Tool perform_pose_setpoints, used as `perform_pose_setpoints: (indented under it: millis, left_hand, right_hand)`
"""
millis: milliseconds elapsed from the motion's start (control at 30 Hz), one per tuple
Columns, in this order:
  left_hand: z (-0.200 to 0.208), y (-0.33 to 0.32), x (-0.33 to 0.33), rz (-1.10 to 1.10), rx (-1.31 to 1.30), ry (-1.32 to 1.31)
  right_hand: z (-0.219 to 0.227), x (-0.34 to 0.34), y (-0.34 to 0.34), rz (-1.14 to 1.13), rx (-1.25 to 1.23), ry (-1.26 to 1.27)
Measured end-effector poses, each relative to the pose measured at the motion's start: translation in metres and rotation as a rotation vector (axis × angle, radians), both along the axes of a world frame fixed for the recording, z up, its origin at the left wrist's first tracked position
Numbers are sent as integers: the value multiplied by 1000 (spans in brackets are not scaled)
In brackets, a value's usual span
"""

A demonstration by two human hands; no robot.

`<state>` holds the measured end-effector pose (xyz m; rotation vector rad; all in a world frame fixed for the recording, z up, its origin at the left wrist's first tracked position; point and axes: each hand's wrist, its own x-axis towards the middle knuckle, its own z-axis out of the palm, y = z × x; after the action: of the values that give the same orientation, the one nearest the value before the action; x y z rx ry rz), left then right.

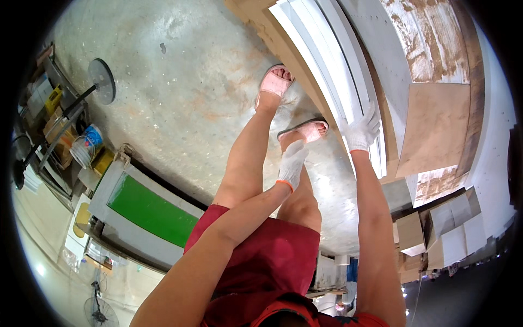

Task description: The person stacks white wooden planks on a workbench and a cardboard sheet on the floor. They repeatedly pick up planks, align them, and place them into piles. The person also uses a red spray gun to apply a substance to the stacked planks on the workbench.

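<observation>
the right hand (pixel 362 129), in a white knitted glove with an orange cuff, lies on the long white strips (pixel 332 60), its fingers stretched out and the thumb set wide of them; whether it presses or just rests there, i cannot tell. the strips lie side by side, lengthwise, on a brown board (pixel 267 27), whose bare edge shows along their left side, and the right hand touches them near their lower end. the left hand (pixel 292 166), gloved the same way, is to the left of the strips and apart from them, in front of the person's shin; its fingers are close together and look bent, and i cannot tell whether anything is inside them. also left of the strips, two pink slippers (pixel 274 84) are on the feet, planted on the grey concrete floor (pixel 180 98), with crimson shorts (pixel 261 256) lower down. to the right of the strips come a pale grey sheet (pixel 389 49), then a patchy brown-and-white sheet (pixel 427 38) and a plain brown panel (pixel 436 125). below and right of the strips sit some cardboard boxes (pixel 410 233). far to the left of the strips are a green panel (pixel 152 210) in a grey frame, a blue-and-white tub (pixel 90 141), a dark round disc (pixel 102 80) on a bar and, lowest, a fan (pixel 99 312).
</observation>
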<state>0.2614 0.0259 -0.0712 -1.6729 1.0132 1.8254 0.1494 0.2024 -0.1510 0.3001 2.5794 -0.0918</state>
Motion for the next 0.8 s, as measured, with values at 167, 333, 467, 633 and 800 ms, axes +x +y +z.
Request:
perform_pose_setpoints:
  millis: [167, 333, 467, 633, 800]
  left_hand:
    - [6, -8, 3, -82, 58, -7]
    - [17, -27, 11, -168, 119, -59]
    - [42, -38, 11, -283, 168, -46]
    - [91, -26, -6, -389, 373, 163]
    - [122, 0, 31, -379, 426, 183]
  right_hand:
    - [3, -11, 6, -25, -111, -66]
    - [17, -16, 23, 25, -204, -142]
    - [89, -25, -2, -25, -345, -358]
    - [150, 20, -7, 4, -606, -523]
    - [239, 64, 5, 149, -719, -536]
